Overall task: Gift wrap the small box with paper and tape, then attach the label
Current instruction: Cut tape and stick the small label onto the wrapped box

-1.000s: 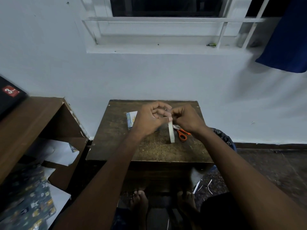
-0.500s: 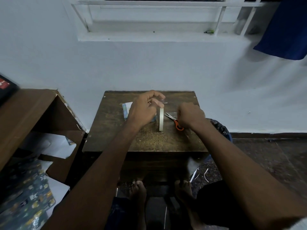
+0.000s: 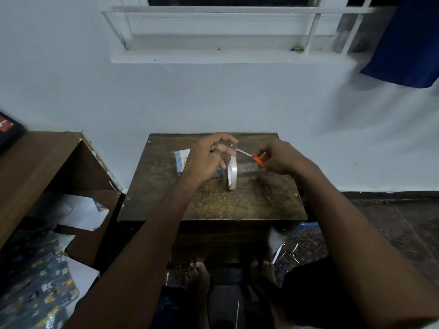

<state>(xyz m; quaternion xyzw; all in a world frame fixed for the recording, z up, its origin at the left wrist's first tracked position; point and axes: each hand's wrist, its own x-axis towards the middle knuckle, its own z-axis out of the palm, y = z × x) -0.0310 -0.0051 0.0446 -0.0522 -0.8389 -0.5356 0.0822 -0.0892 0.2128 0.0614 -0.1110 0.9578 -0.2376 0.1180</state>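
So the tape roll [image 3: 232, 173] stands on edge in the middle of the small wooden table [image 3: 273, 205]; the left hand [image 3: 209, 157] hovers over it, thumb and forefinger pinching what looks like the pulled-up tape end, though it's too thin to see clearly; the right hand [image 3: 280, 157] grips the orange-handled scissors [image 3: 251, 156], blades pointing at that pinch; the small box [image 3: 181, 160], in blue patterned paper, lies just behind the left hand, partly hidden.

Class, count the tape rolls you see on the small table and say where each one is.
1. The tape roll stands on edge near the middle of the table, just right of the left hand. Another could be hidden behind the hands.
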